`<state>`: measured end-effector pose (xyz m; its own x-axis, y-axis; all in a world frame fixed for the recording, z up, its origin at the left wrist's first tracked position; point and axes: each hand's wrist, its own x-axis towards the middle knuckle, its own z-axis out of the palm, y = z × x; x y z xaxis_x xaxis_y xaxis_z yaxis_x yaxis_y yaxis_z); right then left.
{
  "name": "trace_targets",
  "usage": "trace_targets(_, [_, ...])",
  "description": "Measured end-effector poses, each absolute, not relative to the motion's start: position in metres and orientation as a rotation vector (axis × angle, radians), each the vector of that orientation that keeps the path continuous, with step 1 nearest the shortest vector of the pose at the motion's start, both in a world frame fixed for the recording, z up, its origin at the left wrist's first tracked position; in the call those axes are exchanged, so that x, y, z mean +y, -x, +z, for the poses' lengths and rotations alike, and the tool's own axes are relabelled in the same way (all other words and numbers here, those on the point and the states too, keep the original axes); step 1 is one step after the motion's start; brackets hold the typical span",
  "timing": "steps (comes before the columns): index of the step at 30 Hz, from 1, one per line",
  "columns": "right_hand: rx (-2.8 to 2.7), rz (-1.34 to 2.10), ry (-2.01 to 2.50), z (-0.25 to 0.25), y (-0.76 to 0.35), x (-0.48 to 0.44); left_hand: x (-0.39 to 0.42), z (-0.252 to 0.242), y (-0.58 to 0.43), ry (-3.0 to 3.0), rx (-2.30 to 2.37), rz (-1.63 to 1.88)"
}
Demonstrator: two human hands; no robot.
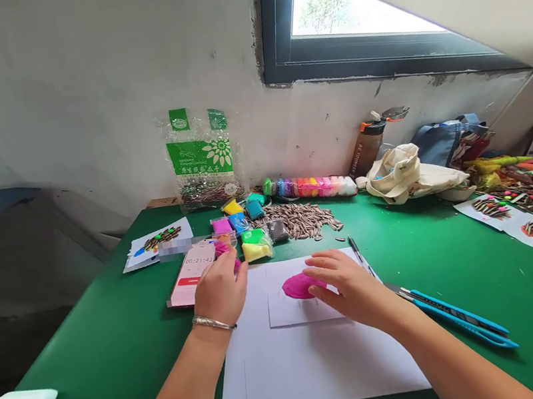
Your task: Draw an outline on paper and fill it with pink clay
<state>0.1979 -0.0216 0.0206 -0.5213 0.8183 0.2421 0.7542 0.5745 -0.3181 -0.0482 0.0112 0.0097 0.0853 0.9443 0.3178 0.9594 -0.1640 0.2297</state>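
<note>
My left hand (221, 289), with a silver bracelet at the wrist, has its fingers closed around magenta clay (223, 248); the hand hides part of it. Beside that hand a phone (190, 273) lies with a timer on its screen. My right hand (344, 281) is open, fingers spread, its tips over the right end of a flat magenta clay oval (296, 287). The oval lies on a small white paper (285, 316), with short pen lines below it. Larger white sheets (319, 373) are stacked underneath.
Clay packets (256, 249) and loose sunflower seeds (300, 218) lie beyond the papers, before a seed bag (202, 162). A black pen (360, 255) and blue-handled scissors or cutter (460, 317) lie to the right. A bottle (367, 146) and cloth bag (401, 175) stand behind.
</note>
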Motion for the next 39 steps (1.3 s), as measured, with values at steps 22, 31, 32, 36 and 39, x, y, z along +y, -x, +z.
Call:
trace_targets(22, [-2.464,0.105,1.519,0.01,-0.126,0.065,0.032,-0.03,0.047,2.391,-1.647,-0.906])
trace_targets(31, [-2.478,0.065,1.54,0.002,-0.133,0.066,0.03,-0.027,0.044,2.378,-1.62,-1.05])
trace_targets(32, [-2.46,0.089,1.538,0.004,-0.137,0.062,0.029,-0.025,0.043,2.367,-1.619,-1.122])
trace_targets(36, [-2.31,0.326,1.42,0.012,-0.151,0.034,0.017,-0.015,0.034,2.475,-1.648,-1.399])
trace_targets(39, [-2.243,0.491,1.313,0.011,-0.155,0.012,0.006,-0.007,0.025,2.713,-1.811,-1.482])
